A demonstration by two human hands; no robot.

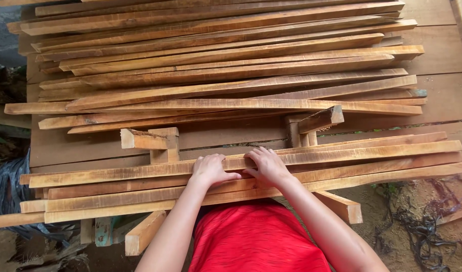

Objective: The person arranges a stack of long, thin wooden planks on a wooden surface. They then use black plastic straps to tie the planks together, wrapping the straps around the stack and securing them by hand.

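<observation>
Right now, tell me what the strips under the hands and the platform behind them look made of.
Strips: bare rough-sawn wood, judging by visible grain, saw marks and uneven edges; no paint or varnish shows. Both the left hand and right hand rest on them. Platform: wide wooden boards, smoother, darker brown, probably weathered.

near stack [372,161]: on workbench [442,95] front edge | far pile [231,65]: behind it | upright blocks [163,143]: between

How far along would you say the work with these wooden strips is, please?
Done: a large pile lies stacked farther back. In hand: left hand and right hand rest on the near bundle. Left: that bundle lies apart from the pile.
</observation>
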